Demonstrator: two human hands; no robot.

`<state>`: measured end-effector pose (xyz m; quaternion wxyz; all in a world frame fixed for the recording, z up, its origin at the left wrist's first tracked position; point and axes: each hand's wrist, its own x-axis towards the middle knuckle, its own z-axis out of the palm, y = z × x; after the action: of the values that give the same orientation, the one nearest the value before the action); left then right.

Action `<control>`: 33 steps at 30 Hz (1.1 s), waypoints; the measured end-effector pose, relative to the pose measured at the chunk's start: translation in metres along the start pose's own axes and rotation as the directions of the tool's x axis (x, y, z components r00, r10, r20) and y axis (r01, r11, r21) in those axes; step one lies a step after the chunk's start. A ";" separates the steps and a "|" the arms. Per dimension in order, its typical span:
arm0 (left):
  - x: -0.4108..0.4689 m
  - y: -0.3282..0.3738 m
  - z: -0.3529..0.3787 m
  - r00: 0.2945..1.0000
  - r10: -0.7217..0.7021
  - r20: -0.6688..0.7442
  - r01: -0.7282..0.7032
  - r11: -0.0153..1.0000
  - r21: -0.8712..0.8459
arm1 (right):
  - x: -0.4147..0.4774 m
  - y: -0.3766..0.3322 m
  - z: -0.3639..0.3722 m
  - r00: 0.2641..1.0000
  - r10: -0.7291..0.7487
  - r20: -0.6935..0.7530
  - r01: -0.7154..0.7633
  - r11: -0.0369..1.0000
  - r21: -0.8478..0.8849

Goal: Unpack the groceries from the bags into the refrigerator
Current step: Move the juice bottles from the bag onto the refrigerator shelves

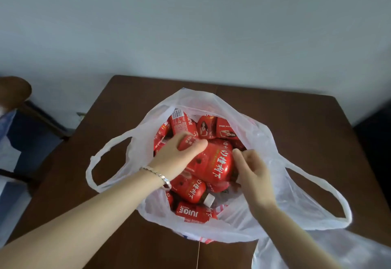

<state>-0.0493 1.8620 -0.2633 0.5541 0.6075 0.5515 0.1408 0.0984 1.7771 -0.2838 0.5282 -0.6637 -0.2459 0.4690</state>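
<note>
A white plastic bag (260, 142) stands open on the brown table (306, 125), filled with several red juice bottles. My left hand (175, 156) is inside the bag, its fingers and thumb curled round one red bottle (187, 143). My right hand (251, 169) reaches in from the right with curled fingers at the side of a large red bottle (215, 163) lying in the middle; whether it holds it is unclear. Another red bottle marked JUICE (190, 213) lies at the bag's near side, beside a white cap (209, 200).
The bag's handles (95, 163) spread left and right over the table. A second white bag (359, 251) lies at the near right corner. A chair with blue cloth (25, 133) stands to the left. A pale wall rises behind the table.
</note>
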 end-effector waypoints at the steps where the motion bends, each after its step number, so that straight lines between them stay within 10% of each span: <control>1: 0.002 -0.006 0.005 0.993 -0.071 0.094 0.075 0.996 -0.038 | 0.001 -0.004 -0.006 0.996 -0.072 -0.058 0.068 0.995 -0.071; 3: 0.010 -0.017 0.012 0.969 -0.172 0.178 0.172 0.985 0.015 | -0.002 -0.009 -0.017 0.966 -0.242 -0.088 0.205 0.931 -0.302; 8: 0.054 -0.029 0.035 0.967 -0.185 -0.175 0.231 0.927 0.295 | -0.014 -0.007 -0.036 0.917 -0.389 0.092 0.305 0.533 -0.789; 13: 0.077 -0.028 0.069 0.885 -0.357 -0.298 0.431 0.870 0.240 | -0.017 0.009 -0.044 0.952 -0.284 0.116 0.254 0.515 -0.819; 20: 0.067 -0.044 0.086 0.982 -0.053 -0.183 0.164 0.723 0.671 | -0.008 0.018 -0.041 0.963 -0.236 0.128 0.231 0.489 -0.841; 25: 0.072 -0.053 0.089 0.978 -0.135 -0.157 0.193 0.871 0.452 | -0.005 0.029 -0.041 0.971 -0.182 0.158 0.227 0.472 -0.852; 33: 0.083 -0.041 0.108 0.949 -0.309 -0.059 0.298 0.827 0.477 | -0.004 0.043 -0.043 0.979 -0.125 0.159 0.200 0.476 -0.856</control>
<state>0.0430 1.8654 -0.3713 0.4072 0.6317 0.6526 -0.0966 0.1275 1.7401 -0.3220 0.1547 -0.7947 -0.5293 0.2536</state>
